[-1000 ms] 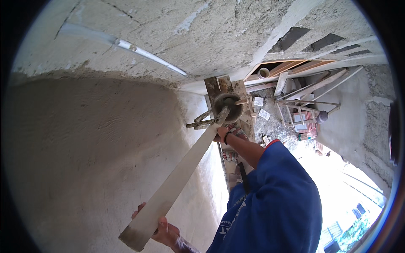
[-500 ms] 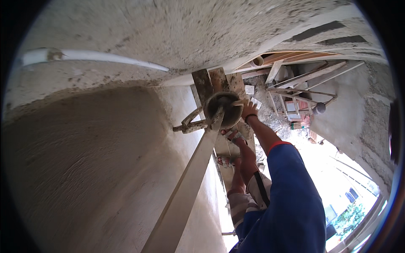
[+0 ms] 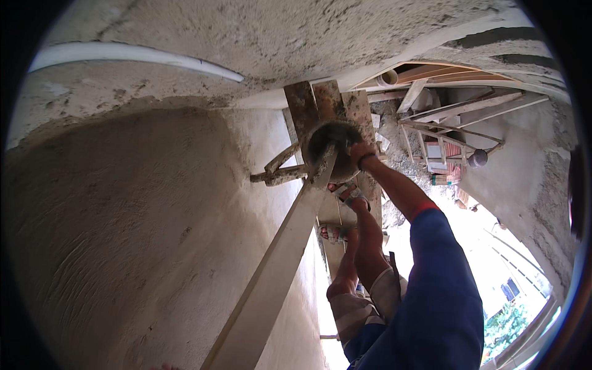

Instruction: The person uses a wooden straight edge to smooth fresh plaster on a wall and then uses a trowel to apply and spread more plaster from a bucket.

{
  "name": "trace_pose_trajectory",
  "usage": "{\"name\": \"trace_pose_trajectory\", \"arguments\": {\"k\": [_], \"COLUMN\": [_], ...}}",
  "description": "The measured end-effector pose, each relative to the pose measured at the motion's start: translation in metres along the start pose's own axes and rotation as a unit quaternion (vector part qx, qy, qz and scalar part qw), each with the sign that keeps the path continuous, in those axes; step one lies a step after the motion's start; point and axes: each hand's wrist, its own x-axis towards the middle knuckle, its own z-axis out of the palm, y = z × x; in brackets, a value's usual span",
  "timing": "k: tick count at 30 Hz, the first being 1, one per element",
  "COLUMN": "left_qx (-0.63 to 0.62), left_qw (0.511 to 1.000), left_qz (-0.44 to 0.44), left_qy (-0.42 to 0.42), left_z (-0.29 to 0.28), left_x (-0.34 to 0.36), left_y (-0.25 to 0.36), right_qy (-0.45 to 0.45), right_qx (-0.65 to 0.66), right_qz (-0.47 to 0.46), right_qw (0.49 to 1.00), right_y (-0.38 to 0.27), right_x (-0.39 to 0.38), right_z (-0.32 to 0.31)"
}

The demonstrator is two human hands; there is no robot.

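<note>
Long pale board [image 3: 265, 271] runs slantwise from the lower edge of view up to the round mortar tub [image 3: 316, 145], its mortar-crusted far end lying over the tub's rim. The right hand [image 3: 364, 153] is closed on a wooden handle [image 3: 349, 148] at the tub's right side. Of the left hand [image 3: 164, 367] only a sliver shows at the lower edge, beside the board; its grip cannot be told.

Two crusted wood pieces [image 3: 285, 176] jut from the tub's left side toward the plastered wall [image 3: 135, 222]. Sandalled feet [image 3: 353, 196] stand just below the tub, close to the board. The tub sits on narrow scaffold planks [image 3: 330, 102], whose right edge drops to rubble-strewn ground with a wooden frame [image 3: 441, 139]. A white pipe [image 3: 142, 55] crosses the upper wall. Open room lies rightward, toward a bright opening.
</note>
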Motion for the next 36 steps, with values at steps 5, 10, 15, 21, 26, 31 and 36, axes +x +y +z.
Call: {"name": "trace_pose_trajectory", "arguments": {"k": [5, 10, 15, 21, 26, 31, 36], "left_qx": [-0.232, -0.223, -0.204, -0.261, -0.305, -0.322, -0.307], "left_qw": [0.815, 0.85, 0.847, 0.806, 0.761, 0.739, 0.728], "left_qz": [-0.079, -0.058, -0.022, -0.065, -0.143, -0.203, -0.242], "left_qy": [-0.524, -0.473, -0.49, -0.527, -0.554, -0.556, -0.563], "left_z": [-0.009, 0.026, 0.045, 0.034, 0.023, 0.001, 0.004], "left_x": [0.004, -0.029, -0.038, -0.011, 0.033, 0.079, 0.094], "left_y": [0.009, 0.033, 0.06, 0.074, 0.087, 0.114, 0.131], "right_qy": [0.126, 0.175, 0.237, 0.196, 0.22, 0.113, 0.15], "right_qx": [0.207, 0.318, 0.313, 0.369, 0.156, 0.269, 0.454], "right_qz": [0.087, 0.098, -0.084, -0.132, -0.098, 0.045, 0.178], "right_qw": [0.966, 0.927, 0.916, 0.899, 0.958, 0.955, 0.86], "right_y": [0.002, -0.016, -0.063, -0.093, -0.07, -0.071, -0.042], "right_x": [-0.083, -0.185, -0.318, -0.35, -0.212, -0.108, -0.081], "right_z": [0.044, 0.061, 0.048, 0.046, 0.115, 0.082, 0.112]}}
